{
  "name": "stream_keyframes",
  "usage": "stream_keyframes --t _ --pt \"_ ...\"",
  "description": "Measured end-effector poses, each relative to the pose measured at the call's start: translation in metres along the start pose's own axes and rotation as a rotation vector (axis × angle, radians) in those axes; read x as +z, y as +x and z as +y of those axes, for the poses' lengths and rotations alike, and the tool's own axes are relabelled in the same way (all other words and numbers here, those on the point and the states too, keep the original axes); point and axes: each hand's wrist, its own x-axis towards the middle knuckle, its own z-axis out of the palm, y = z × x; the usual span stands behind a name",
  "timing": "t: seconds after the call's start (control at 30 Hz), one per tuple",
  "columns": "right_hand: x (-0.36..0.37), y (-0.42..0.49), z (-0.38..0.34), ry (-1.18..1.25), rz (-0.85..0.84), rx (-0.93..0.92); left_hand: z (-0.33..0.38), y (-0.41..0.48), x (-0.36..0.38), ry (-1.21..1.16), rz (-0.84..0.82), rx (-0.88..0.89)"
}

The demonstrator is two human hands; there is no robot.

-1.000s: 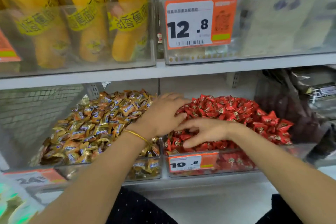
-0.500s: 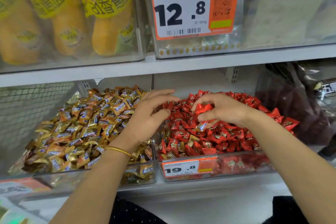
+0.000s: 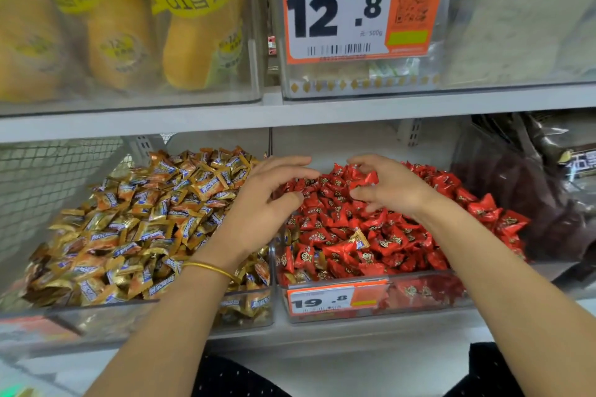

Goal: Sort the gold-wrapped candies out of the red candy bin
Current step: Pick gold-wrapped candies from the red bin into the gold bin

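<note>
The clear red candy bin [image 3: 429,295] is heaped with red-wrapped candies [image 3: 396,245]. A gold-wrapped candy [image 3: 358,238] lies on top near the middle front, and a few more gold ones [image 3: 292,235] show along the bin's left wall. My left hand [image 3: 267,203] hovers over the divide between the two bins, fingers spread and empty. My right hand [image 3: 392,185] is curled over the back of the red pile, thumb and forefinger pinched on a red candy [image 3: 367,178].
To the left is a bin of gold-wrapped candies [image 3: 138,219], and a wire mesh panel [image 3: 48,190] stands beyond it. A shelf edge [image 3: 290,116] runs just above the bins. Dark packaged goods [image 3: 532,200] sit to the right. An orange price tag [image 3: 335,298] fronts the red bin.
Both hands have moved from the front of the red pile toward its back. My right hand has lifted and curled around a red candy, and my left has opened out.
</note>
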Motion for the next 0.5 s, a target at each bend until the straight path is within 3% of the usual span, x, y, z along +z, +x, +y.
stream_keyframes --t 0.07,0.13,0.2,0.27,0.33,0.5 --pt "0.003 -0.001 -0.001 -0.401 0.146 -0.117 0.000 -0.001 0.000 -0.008 0.001 -0.004" --pt "0.006 -0.003 -0.004 -0.397 0.147 -0.198 0.001 -0.001 0.000 -0.014 0.003 0.001" --pt "0.007 -0.008 -0.008 -0.292 -0.061 -0.163 0.002 -0.001 0.000 -0.013 0.007 0.005" --pt "0.012 -0.013 -0.009 -0.385 -0.309 -0.098 0.002 -0.001 0.001 -0.016 0.011 0.000" --pt "0.018 -0.013 -0.006 -0.495 -0.400 -0.064 0.003 -0.001 0.001 -0.023 0.014 -0.009" --pt "0.014 -0.010 -0.002 -0.442 -0.178 -0.076 0.002 -0.002 0.001 -0.037 0.017 -0.020"
